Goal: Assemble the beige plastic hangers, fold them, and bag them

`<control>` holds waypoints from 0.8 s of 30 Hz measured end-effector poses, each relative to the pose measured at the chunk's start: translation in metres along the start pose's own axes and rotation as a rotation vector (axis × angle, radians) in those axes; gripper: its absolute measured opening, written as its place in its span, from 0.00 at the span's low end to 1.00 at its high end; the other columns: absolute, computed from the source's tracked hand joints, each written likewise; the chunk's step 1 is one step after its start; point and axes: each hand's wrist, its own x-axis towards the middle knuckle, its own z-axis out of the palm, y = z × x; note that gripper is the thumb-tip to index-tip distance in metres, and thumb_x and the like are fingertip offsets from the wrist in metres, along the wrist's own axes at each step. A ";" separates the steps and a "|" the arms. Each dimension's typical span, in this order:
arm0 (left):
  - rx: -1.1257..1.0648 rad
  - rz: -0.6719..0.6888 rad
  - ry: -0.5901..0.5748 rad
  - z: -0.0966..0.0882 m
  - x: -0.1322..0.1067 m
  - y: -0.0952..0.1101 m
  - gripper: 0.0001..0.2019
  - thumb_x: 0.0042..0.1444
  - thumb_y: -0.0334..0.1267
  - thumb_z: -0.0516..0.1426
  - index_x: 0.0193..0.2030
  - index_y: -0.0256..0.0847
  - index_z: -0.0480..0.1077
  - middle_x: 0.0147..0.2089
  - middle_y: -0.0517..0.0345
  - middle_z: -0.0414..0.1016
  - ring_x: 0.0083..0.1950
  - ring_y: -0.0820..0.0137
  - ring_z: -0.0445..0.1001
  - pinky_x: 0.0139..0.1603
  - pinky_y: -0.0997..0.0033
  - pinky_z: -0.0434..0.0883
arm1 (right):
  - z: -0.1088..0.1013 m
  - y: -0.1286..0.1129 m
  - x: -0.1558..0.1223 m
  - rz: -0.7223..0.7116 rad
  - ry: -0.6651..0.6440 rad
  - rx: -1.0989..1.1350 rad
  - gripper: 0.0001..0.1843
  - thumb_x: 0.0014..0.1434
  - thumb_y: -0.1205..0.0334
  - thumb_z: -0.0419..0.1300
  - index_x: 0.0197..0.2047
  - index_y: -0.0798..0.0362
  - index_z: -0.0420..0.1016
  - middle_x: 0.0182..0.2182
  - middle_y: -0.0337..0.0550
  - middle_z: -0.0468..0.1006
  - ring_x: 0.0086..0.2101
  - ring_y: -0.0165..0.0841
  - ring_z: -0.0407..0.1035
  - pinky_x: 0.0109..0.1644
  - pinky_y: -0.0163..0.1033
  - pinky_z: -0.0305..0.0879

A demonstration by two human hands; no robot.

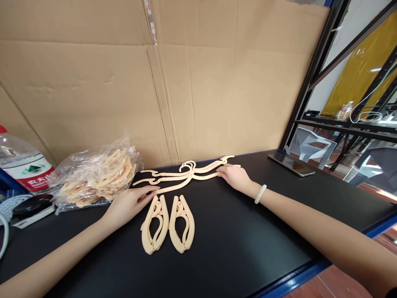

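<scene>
Several cream-coloured folding hangers lie unfolded at the back of the table, overlapping, with their hooks bunched in the middle. The nearest unfolded hanger (176, 187) has its arms spread out sideways. My left hand (132, 203) has its fingers closed at this hanger's left end. On the opposite arm, my right hand (235, 178) pinches the end, and its fingertips partly cover it. Closer to me, a folded hanger (165, 225) lies beside a second folded hanger (191, 225), both with their narrow ends pointing towards me.
A clear plastic bag (96, 176) full of more hangers sits at the left, in front of a large bottle (25, 163). A black round object (32, 205) is near it. A phone (290, 164) lies at the back right. Cardboard (201, 82) stands upright behind the table.
</scene>
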 end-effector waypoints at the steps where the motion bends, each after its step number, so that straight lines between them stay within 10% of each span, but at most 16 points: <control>1: 0.002 0.005 0.006 0.000 0.000 0.000 0.26 0.61 0.56 0.45 0.47 0.43 0.77 0.20 0.62 0.72 0.21 0.69 0.68 0.24 0.75 0.63 | 0.000 0.000 0.000 0.003 -0.001 -0.002 0.12 0.67 0.60 0.52 0.44 0.49 0.77 0.45 0.43 0.78 0.42 0.34 0.74 0.37 0.33 0.64; 24: 0.030 -0.033 0.009 0.000 -0.003 0.004 0.26 0.61 0.55 0.44 0.47 0.42 0.77 0.20 0.62 0.71 0.22 0.69 0.69 0.27 0.74 0.63 | -0.004 -0.008 -0.006 0.004 -0.022 -0.009 0.13 0.67 0.60 0.51 0.46 0.49 0.76 0.44 0.43 0.80 0.44 0.36 0.74 0.41 0.35 0.66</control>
